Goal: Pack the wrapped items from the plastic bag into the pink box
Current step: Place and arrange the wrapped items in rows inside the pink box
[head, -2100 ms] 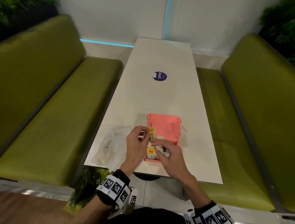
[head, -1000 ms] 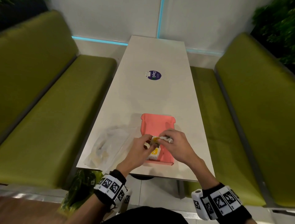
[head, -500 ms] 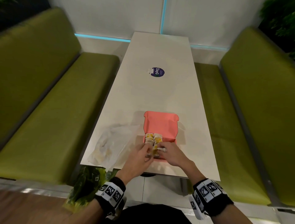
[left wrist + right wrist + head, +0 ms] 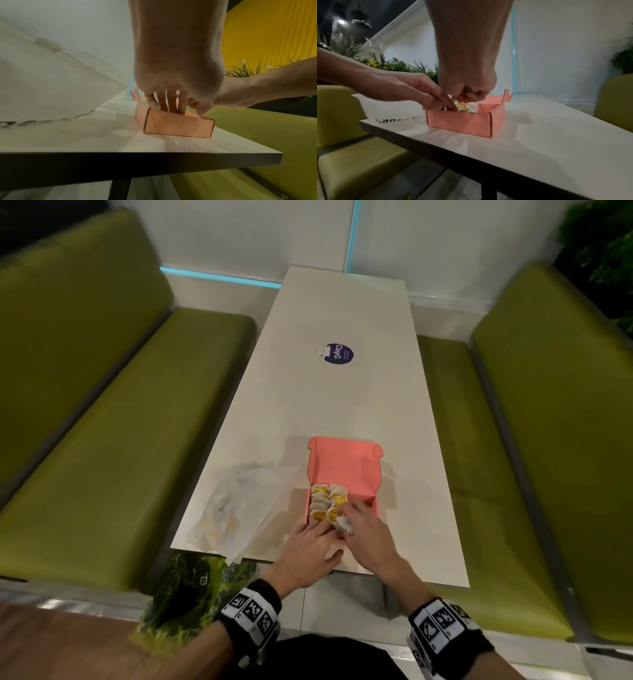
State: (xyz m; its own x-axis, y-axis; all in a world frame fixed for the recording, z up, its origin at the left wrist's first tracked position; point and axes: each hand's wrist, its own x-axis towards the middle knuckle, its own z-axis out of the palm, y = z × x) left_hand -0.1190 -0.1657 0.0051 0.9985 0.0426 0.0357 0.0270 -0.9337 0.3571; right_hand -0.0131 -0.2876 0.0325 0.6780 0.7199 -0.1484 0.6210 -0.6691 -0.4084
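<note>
We're at the box (image 4: 343,470), near edge of the table (image 4: 342,405), lid flapped open away from us so the tray is reachable from above. Packets (image 4: 328,503) sit in two tight rows filling the left part of the tray; the right part is bare pink. Stacking on edge looks deliberate: more fit per row.

Left hand (image 4: 308,546): fingers straight, tips dipped inside the near wall against the packets, thumb outside the wall. It grips nothing as far as we can see; our read is it's acting as a backstop so the rows don't topple while the next one goes in.

Right hand (image 4: 368,530): fingers curled, pinching a white packet (image 4: 343,523) just above the near end of the right row. From the right wrist view the curl is clear, though the packet itself is mostly hidden by the fingers.

Bag (image 4: 236,505) lies flat on the table just left of the box, close enough for short reaches. A few pale, yellowish shapes show through it, probably more packets, count unclear.

Judgement: mid-task, seating one packet. Next move needs a push down into the gap at the row end; risk is knocking neighbours over, or the light box sliding if the left hand lets off.
</note>
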